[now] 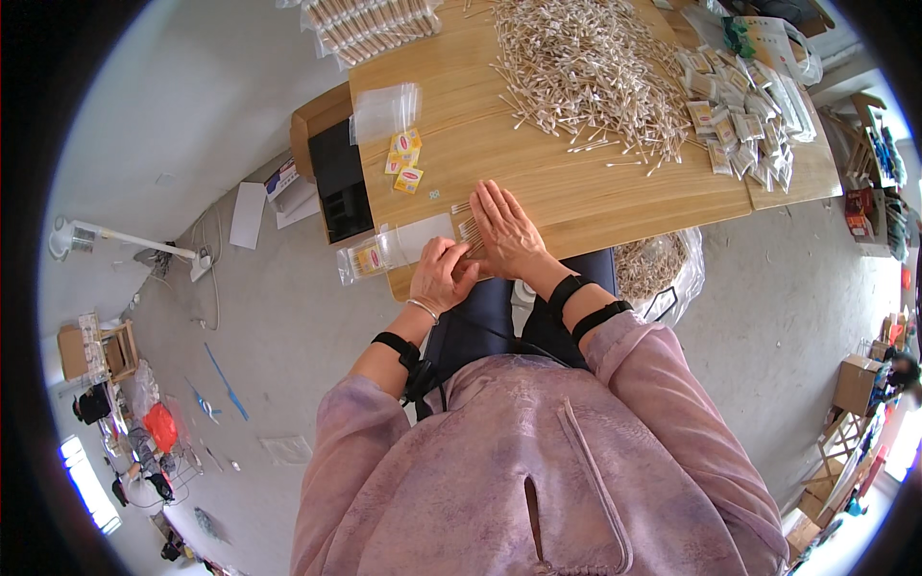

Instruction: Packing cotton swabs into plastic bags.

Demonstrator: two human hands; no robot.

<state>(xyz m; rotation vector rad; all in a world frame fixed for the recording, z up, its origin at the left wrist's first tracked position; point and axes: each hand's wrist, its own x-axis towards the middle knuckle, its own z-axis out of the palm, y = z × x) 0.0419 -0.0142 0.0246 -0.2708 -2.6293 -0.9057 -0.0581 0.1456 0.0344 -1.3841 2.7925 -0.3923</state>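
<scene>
A small row of cotton swabs [468, 230] lies near the table's front edge, between my two hands. My right hand [509, 230] rests along the right side of the row, with its fingers stretched out and together. On the near left side, my left hand [440, 276] has its fingers bent and its thumb drawn in at the swabs' near ends; its fingertips are partly hidden. Left of it lies a clear plastic bag [360, 261] with a yellow card in it, beside a white sheet [423, 235]. Several yellow-and-white cards [406, 158] lie farther up the table.
A large heap of loose cotton swabs [595, 77] covers the far middle of the wooden table [615, 206]. Filled small packs [744, 120] pile up at the far right, and clear bags [386, 112] at the far left. Below the front edge stands a bag of swabs [653, 264].
</scene>
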